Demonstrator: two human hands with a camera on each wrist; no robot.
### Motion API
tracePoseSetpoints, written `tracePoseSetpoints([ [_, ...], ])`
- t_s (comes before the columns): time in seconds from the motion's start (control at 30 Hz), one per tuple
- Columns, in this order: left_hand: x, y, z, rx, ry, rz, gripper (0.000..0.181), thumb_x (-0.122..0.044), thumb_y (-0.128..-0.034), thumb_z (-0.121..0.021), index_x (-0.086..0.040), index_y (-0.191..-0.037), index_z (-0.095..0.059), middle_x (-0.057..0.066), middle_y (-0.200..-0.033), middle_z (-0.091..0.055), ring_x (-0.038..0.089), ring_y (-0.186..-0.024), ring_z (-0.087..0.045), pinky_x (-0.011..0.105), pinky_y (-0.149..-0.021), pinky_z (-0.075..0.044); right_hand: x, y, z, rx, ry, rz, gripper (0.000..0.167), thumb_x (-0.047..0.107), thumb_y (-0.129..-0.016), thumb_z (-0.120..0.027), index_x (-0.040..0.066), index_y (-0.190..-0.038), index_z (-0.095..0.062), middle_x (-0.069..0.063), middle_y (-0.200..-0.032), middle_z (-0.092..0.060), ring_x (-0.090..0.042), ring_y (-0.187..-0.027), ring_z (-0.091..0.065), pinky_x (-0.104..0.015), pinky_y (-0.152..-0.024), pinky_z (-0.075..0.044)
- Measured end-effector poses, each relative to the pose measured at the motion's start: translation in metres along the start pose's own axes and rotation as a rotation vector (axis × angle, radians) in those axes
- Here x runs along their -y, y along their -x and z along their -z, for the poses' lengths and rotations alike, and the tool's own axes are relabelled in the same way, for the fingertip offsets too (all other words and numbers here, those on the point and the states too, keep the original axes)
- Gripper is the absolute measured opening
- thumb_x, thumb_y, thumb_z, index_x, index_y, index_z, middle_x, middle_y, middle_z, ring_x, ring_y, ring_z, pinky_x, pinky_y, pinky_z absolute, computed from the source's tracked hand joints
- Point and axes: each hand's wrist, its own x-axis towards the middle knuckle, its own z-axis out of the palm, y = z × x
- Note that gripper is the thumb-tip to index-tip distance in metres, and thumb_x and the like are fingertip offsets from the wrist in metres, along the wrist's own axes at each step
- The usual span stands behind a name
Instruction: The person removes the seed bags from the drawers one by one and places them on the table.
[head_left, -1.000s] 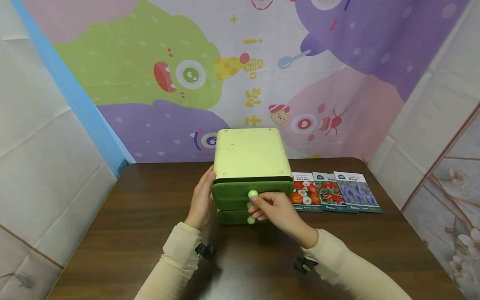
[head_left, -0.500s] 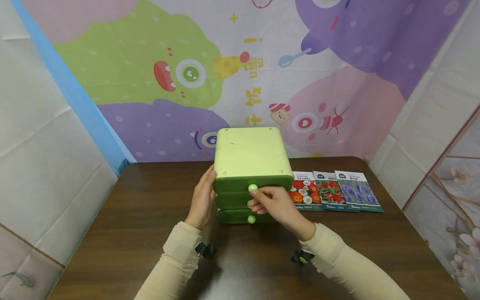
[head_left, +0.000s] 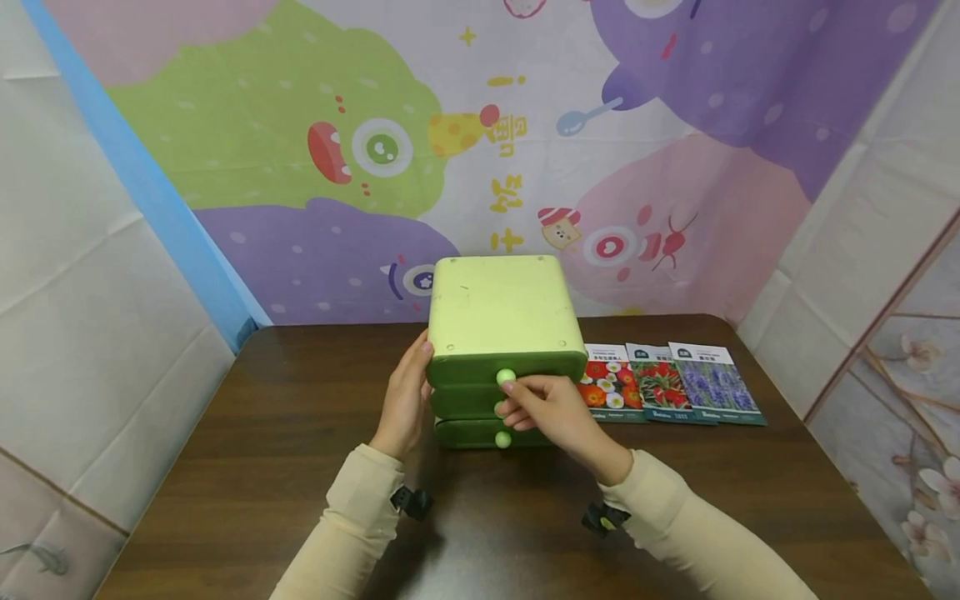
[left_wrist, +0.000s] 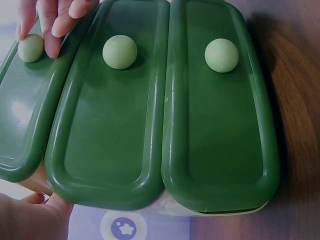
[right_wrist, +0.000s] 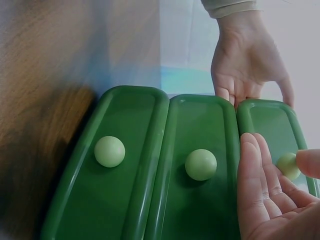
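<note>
A small cabinet (head_left: 504, 304) with a pale green top stands on the table, its three dark green drawers flush at the front. My right hand (head_left: 558, 417) pinches the round knob (head_left: 506, 377) of the top drawer (head_left: 465, 367). In the right wrist view the thumb touches that knob (right_wrist: 288, 166), with the other fingers beside it. The middle knob (left_wrist: 120, 52) and the bottom knob (left_wrist: 221, 55) are untouched. Against the cabinet's left side rests my left hand (head_left: 401, 400), fingers extended along the wall and partly hidden.
Three seed packets with flower pictures, red and white (head_left: 611, 387), red (head_left: 660, 387) and purple (head_left: 716, 387), lie to the cabinet's right. The brown table (head_left: 315, 467) meets a cartoon-printed cloth (head_left: 300, 125) behind.
The top drawer has moved back into the cabinet, closing the gap under the lid. My right hand went forward with its knob, then stayed still. My left hand has kept its place.
</note>
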Motion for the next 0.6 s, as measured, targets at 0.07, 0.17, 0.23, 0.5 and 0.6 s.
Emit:
tracePoseSetpoints([
  [0.07, 0.000, 0.000, 0.000, -0.001, -0.001, -0.001, 0.058, -0.040, -0.1042, -0.043, -0.012, -0.154, -0.031, 0.007, -0.159, -0.030, 0.025, -0.142, -0.036, 0.049, -0.117, -0.028, 0.000, 0.001, 0.001, -0.005, -0.009, -0.004, 0.040, 0.028, -0.100, -0.058, -0.008, -0.112, -0.068, -0.020, -0.092, -0.074, -0.014, -0.073, -0.072, -0.039, -0.072, -0.061],
  [0.17, -0.001, 0.000, 0.000, 0.004, -0.010, -0.002, 0.058, -0.039, -0.1044, -0.042, -0.011, -0.155, -0.030, 0.007, -0.160, -0.028, 0.027, -0.143, -0.035, 0.050, -0.118, -0.026, -0.002, 0.004, 0.002, -0.009, -0.017, -0.011, 0.038, 0.026, -0.100, -0.057, -0.009, -0.112, -0.068, -0.019, -0.091, -0.074, -0.013, -0.071, -0.071, -0.035, -0.070, -0.061],
  [0.23, -0.001, 0.000, 0.000, 0.005, -0.014, 0.005, 0.059, -0.039, -0.1042, -0.042, -0.012, -0.155, -0.028, 0.007, -0.160, -0.026, 0.027, -0.143, -0.034, 0.050, -0.118, -0.025, -0.003, 0.007, 0.003, -0.007, -0.019, -0.012, 0.037, 0.023, -0.101, -0.057, -0.011, -0.113, -0.067, -0.020, -0.091, -0.074, -0.014, -0.071, -0.071, -0.034, -0.069, -0.061],
  [0.5, -0.005, 0.000, -0.002, -0.013, -0.078, 0.047, 0.061, -0.042, -0.1020, -0.047, -0.018, -0.155, -0.029, 0.004, -0.161, -0.026, 0.026, -0.146, -0.029, 0.056, -0.119, -0.020, -0.021, 0.011, 0.003, 0.006, -0.033, -0.061, 0.038, 0.023, -0.100, -0.057, -0.012, -0.110, -0.067, -0.022, -0.091, -0.073, -0.013, -0.072, -0.071, -0.035, -0.070, -0.061],
  [0.6, -0.006, 0.000, -0.002, -0.022, -0.098, 0.073, 0.062, -0.043, -0.1010, -0.050, -0.021, -0.155, -0.030, 0.003, -0.161, -0.027, 0.024, -0.147, -0.026, 0.059, -0.118, -0.020, -0.029, 0.011, 0.000, 0.004, -0.031, -0.073, 0.039, 0.024, -0.100, -0.058, -0.013, -0.109, -0.067, -0.022, -0.090, -0.073, -0.012, -0.071, -0.071, -0.036, -0.070, -0.061],
])
